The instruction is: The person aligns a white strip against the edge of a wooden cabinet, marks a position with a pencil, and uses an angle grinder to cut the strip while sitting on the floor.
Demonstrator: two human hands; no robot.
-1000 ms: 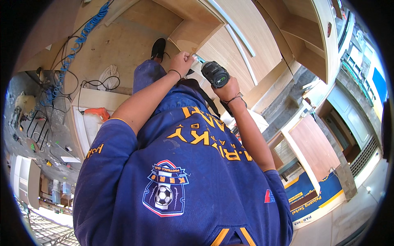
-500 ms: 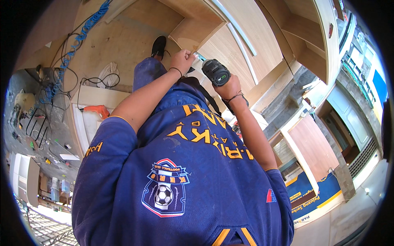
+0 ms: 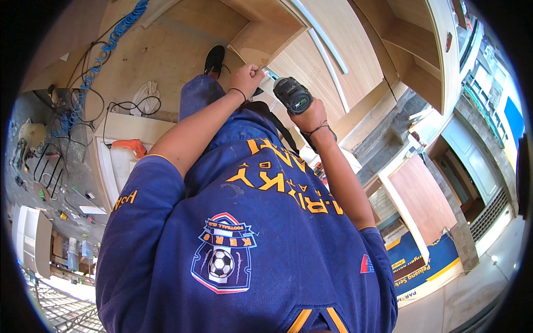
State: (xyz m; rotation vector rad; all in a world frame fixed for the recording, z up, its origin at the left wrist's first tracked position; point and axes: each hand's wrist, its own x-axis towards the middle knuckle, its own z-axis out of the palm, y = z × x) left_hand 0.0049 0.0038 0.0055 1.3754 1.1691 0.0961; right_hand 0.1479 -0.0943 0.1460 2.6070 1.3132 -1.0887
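Observation:
My right hand [image 3: 311, 115] is wrapped round the grip of a black cordless drill [image 3: 291, 95]. The drill's front end points up and left, toward the edge of a wooden cabinet panel [image 3: 266, 39]. My left hand [image 3: 246, 79] is closed at the lower corner of that panel, just left of the drill. What its fingers pinch, if anything, is too small to make out. A pale-blue bit of something [image 3: 270, 72] shows between the left hand and the drill.
Light wood boards with a pale strip [image 3: 331, 72] lie beyond the drill. An orange tool [image 3: 131, 146] rests on a white-framed panel at left. A blue coiled hose [image 3: 89, 83], black cables and a white cloth [image 3: 147, 97] lie nearby. An open cabinet [image 3: 413, 44] stands at right.
The view has shifted very slightly. Both hands and the drill keep almost the same place, with the drill still in my right hand.

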